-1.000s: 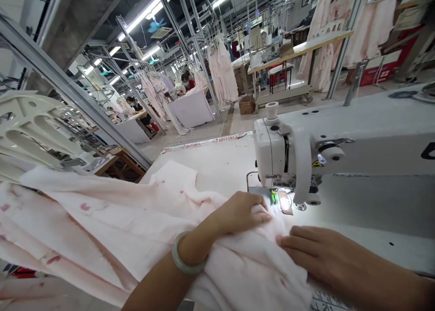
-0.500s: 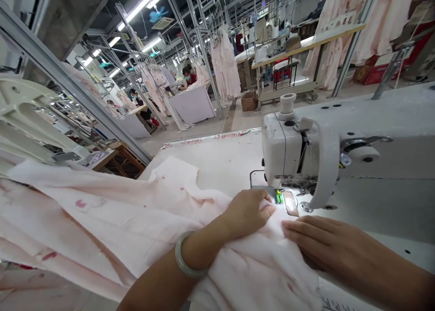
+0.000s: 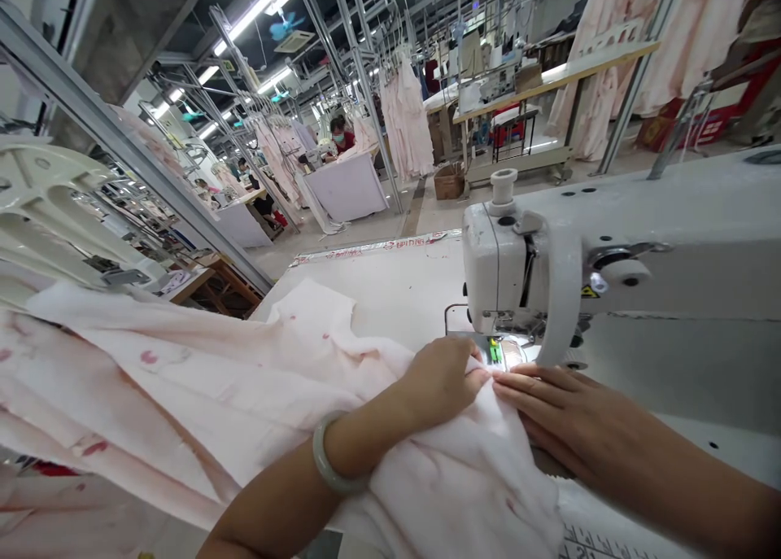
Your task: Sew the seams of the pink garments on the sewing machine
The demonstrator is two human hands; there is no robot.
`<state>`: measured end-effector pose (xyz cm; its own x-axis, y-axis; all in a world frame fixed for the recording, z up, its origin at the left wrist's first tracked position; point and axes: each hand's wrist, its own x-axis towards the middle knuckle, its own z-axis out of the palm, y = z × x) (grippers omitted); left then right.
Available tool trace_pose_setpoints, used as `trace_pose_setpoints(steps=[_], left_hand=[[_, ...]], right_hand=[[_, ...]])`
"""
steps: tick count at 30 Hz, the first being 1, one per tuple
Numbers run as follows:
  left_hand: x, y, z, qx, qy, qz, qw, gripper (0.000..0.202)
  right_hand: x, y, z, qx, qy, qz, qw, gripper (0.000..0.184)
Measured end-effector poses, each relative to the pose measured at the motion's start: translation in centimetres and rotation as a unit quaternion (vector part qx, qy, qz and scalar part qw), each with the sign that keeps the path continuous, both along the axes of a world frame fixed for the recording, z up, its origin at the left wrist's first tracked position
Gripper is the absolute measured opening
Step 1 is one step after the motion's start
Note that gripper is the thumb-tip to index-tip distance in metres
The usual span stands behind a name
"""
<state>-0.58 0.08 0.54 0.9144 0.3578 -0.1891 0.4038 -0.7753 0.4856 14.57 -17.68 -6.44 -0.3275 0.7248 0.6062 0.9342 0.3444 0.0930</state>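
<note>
Head view: left fingers [image 3: 477, 379] clamped on pale fabric [image 3: 293, 372]; right fingers [image 3: 530, 387] touch it, grip unclear.

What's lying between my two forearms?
In the head view, pale pink fabric fills most of the stretch between your left forearm and right forearm; nearer the right one, a strip of white work surface with ruler markings shows.

left hand [image 3: 444, 380] is pinched up, fingers curled, right hand [image 3: 565, 408] is kinda flat with its tips right by the left thumb, both well short of the surface [image 3: 396, 286]'s far edge
</note>
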Motion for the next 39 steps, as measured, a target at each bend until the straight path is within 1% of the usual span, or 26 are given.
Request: trace_pose_setpoints(steps=[3,5,9,12,14,17,20,22,25,28,30,35,39], left_hand=[[0.5,-0.3,0.5,0.031,0.033,0.008,0.999,0.02],[0.8,-0.3,0.8,0.044,0.046,0.01,0.998,0.017],[1.1,-0.2,1.4,0.025,0.067,0.016,0.997,0.011],[0.8,-0.4,1.6,0.03,0.063,0.031,0.997,0.011],[0.4,-0.6,1.2,0.044,0.054,0.039,0.997,0.008],[0.1,-0.9,-0.1,0.066,0.023,0.057,0.996,0.006],[0.2,-1.0,-1.5,0.07,-0.009,0.068,0.995,0.01],[0.6,-0.9,-2.0,0.066,-0.025,0.064,0.995,0.014],[1.4,-0.5,-2.1,0.06,-0.035,0.053,0.996,0.019],[2.2,-0.1,-2.0,0.062,-0.027,0.046,0.997,0.024],[2.5,0.2,-2.0,0.069,-0.024,0.045,0.996,0.023],[2.9,0.6,-2.0,0.074,-0.021,0.04,0.996,0.021],[2.8,0.5,-1.9,0.073,-0.022,0.037,0.996,0.019]], right_hand=[[-0.1,-0.1,0.1,-0.014,0.032,0.004,0.999,0.035],[0.0,-0.1,-0.1,-0.017,0.036,0.0,0.999,0.035],[-0.1,-0.2,-0.6,-0.011,0.033,-0.011,0.999,0.034],[-0.3,-0.1,-0.5,-0.015,0.038,-0.009,0.999,0.032],[-0.5,-0.1,-0.2,-0.02,0.036,-0.007,0.999,0.03],[-0.6,-0.1,0.1,-0.023,0.027,-0.004,0.999,0.029],[-0.4,-0.1,0.0,-0.007,0.004,-0.012,1.0,0.031],[-0.2,-0.1,-0.1,0.007,-0.014,-0.027,1.0,0.033],[0.0,-0.1,-0.2,0.025,-0.026,-0.043,0.998,0.034],[0.2,-0.2,-0.4,0.025,-0.02,-0.046,0.998,0.032],[0.3,-0.2,-0.6,0.014,-0.01,-0.043,0.999,0.031],[0.5,-0.3,-0.7,-0.011,0.048,-0.057,0.997,0.039],[0.4,-0.3,-0.5,-0.022,0.048,-0.073,0.996,0.037]])
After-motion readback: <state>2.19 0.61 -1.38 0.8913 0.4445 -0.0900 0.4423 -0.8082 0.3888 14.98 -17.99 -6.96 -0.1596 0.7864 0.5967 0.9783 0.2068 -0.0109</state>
